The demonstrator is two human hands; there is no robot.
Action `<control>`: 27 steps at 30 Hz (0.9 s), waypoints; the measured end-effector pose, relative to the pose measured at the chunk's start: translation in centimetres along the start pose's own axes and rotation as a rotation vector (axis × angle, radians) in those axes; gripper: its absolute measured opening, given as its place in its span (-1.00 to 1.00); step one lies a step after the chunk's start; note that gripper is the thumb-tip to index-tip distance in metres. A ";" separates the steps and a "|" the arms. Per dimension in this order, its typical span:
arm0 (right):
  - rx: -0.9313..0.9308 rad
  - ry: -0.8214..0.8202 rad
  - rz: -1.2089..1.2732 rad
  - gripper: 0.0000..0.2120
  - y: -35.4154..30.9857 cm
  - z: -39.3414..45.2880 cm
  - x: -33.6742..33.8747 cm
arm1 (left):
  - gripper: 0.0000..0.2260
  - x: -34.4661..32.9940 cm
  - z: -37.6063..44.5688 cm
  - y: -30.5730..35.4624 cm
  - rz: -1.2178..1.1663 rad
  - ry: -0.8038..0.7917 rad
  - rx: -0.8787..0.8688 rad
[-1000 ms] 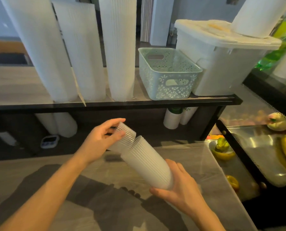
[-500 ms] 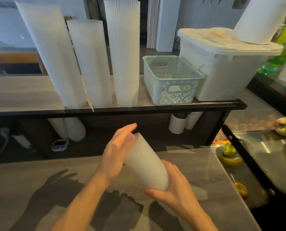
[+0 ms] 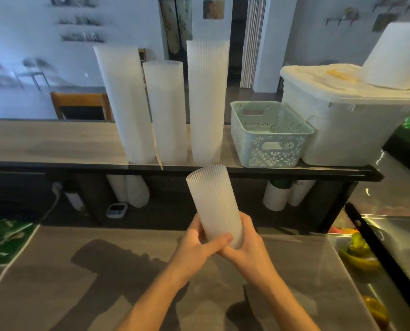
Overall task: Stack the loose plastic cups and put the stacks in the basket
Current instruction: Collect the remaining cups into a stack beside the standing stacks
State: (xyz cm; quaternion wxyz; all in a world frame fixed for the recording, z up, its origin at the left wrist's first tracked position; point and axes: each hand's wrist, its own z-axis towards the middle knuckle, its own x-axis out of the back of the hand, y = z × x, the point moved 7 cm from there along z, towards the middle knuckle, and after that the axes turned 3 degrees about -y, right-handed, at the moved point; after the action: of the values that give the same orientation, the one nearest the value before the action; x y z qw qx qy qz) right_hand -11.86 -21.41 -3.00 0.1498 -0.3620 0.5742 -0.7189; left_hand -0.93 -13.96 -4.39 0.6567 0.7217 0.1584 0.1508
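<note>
A short stack of ribbed translucent white plastic cups (image 3: 214,206) is held tilted above the grey worktop (image 3: 56,283), its lower end clasped by left hand (image 3: 195,244) and right hand (image 3: 249,247), each grip curled around it. The pale green perforated plastic basket (image 3: 271,149) is seen on the shelf beyond.

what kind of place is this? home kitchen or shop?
Likely a drink or juice shop counter, not a home: three tall stacks of plastic cups stand on the raised shelf, more sleeves are stored beneath, and fruit sits in a steel-lined case at right.
</note>
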 end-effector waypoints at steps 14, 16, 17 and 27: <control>0.091 0.062 0.152 -0.25 -3.7 3.4 -1.9 | -0.36 3.9 -0.3 4.0 -0.039 -0.135 -0.050; 0.135 0.056 0.162 -0.29 -5.1 3.9 -2.1 | -0.37 4.5 0.3 5.1 -0.030 -0.141 -0.096; 0.161 0.046 0.161 -0.30 -5.8 4.2 -2.2 | -0.37 4.5 0.6 5.8 -0.028 -0.152 -0.112; 0.335 0.204 -0.229 -0.46 -12.2 7.6 5.0 | -0.45 5.7 3.4 12.1 -0.087 0.042 -0.284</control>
State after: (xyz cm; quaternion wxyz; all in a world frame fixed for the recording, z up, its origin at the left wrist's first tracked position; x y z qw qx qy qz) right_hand -7.61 -26.42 10.76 0.0663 -0.3205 0.4142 -0.8493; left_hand 6.00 -15.64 7.40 0.7546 0.6109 0.1800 0.1581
